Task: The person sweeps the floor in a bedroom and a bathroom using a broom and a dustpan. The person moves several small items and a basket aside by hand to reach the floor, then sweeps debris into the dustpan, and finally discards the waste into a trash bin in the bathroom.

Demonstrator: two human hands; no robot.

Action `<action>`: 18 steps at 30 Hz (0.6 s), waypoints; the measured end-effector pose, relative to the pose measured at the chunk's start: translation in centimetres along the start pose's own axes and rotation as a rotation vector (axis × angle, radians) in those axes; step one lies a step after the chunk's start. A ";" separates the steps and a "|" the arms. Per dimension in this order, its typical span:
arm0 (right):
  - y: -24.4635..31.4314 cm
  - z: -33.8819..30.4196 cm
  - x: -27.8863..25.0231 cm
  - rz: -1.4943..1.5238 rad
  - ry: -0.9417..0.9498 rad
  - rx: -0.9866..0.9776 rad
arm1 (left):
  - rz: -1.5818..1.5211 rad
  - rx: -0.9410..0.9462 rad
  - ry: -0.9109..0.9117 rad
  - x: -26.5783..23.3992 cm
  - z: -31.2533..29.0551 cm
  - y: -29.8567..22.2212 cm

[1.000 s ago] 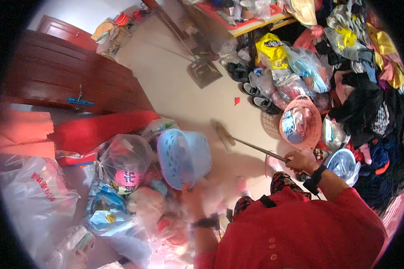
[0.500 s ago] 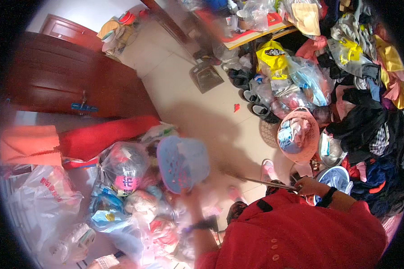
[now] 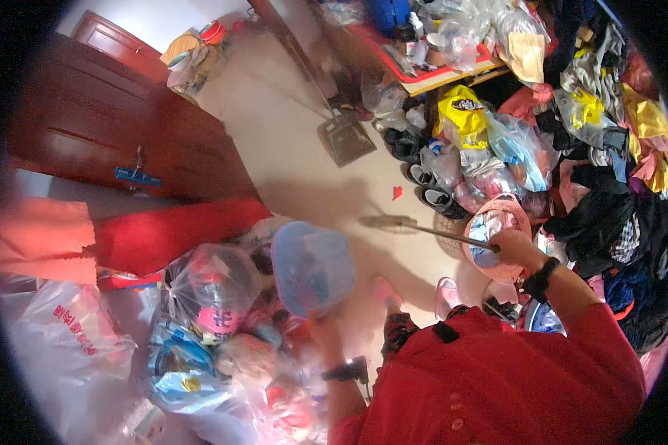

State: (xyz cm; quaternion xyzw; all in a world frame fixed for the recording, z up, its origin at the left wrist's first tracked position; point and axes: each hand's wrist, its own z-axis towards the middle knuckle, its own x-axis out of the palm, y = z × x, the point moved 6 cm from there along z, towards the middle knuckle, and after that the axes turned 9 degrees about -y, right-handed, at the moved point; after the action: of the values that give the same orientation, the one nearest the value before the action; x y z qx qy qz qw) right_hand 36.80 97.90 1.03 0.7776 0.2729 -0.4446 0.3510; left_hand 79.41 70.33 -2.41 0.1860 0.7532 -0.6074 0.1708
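My left hand (image 3: 325, 335) is closed on the lower edge of a light-blue plastic basket (image 3: 313, 267), blurred by motion and held above bagged things on the left. My right hand (image 3: 515, 249) is wrapped round a thin dark stick (image 3: 460, 239) with a pale, flattish head (image 3: 390, 223) pointing left over the floor. The head is too blurred to tell its kind. Just below my right hand stands a pink basket (image 3: 525, 215) holding cloth items. On the tiles farther ahead lies a small red scrap (image 3: 397, 193).
A dustpan (image 3: 346, 139) rests on the floor (image 3: 274, 122) ahead. Shoes (image 3: 436, 199) and a yellow plastic bag (image 3: 462, 113) lie at the right, beside heaped clothes (image 3: 597, 200). Stuffed clear bags (image 3: 214, 285) crowd the left, near a dark red door (image 3: 119, 126).
My right hand has risen away from my body, swinging the stick up and forward over the floor. The blue basket in my left hand has shifted slightly right.
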 end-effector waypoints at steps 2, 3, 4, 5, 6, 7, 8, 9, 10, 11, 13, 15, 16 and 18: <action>4.0 3.0 0.0 0.148 -0.121 -0.076 | -0.196 0.028 0.144 0.6 2.5 -0.5; 5.8 3.4 -0.4 0.288 -0.204 -0.084 | -0.219 0.016 0.140 0.7 3.9 -0.1; 7.0 4.4 -0.6 0.350 -0.088 -0.088 | -0.139 0.006 0.156 1.3 5.8 0.4; 8.4 4.6 -0.5 0.428 -0.038 -0.046 | -0.015 -0.014 0.153 1.4 7.3 1.0; 9.7 4.8 -0.3 0.579 0.047 0.027 | -0.054 -0.010 0.170 1.6 8.7 1.1; 10.9 5.0 -0.5 0.579 0.052 0.049 | -0.303 -0.120 0.147 1.9 10.0 1.3; 11.5 5.2 0.4 0.660 0.183 0.210 | -0.550 -0.232 0.125 2.2 11.0 1.6; 12.2 5.0 1.5 0.766 0.319 0.348 | -0.547 -0.234 0.128 2.3 11.6 1.6; 13.8 5.7 2.4 0.793 0.295 0.328 | -0.454 -0.264 0.154 2.6 12.1 1.8; 14.3 5.7 3.9 0.844 0.363 0.481 | -0.362 -0.293 0.173 2.8 12.6 2.0; 15.8 7.2 6.2 0.849 0.338 0.489 | -0.437 -0.306 0.240 3.6 15.3 1.4; 16.1 8.9 6.5 0.969 0.304 0.233 | -0.514 -0.314 0.305 4.7 16.3 0.8; 14.4 8.9 7.1 0.880 0.339 0.323 | -0.497 -0.297 0.312 5.2 16.6 0.4; 10.9 8.7 7.3 0.900 0.394 0.482 | -0.358 -0.161 0.273 5.8 17.5 -1.0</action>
State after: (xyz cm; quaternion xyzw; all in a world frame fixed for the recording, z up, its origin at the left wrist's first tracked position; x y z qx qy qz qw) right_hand 43.79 85.28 -5.24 0.9445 -0.1359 -0.1463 0.2608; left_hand 74.41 53.44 -7.92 0.1156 0.8362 -0.5353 -0.0290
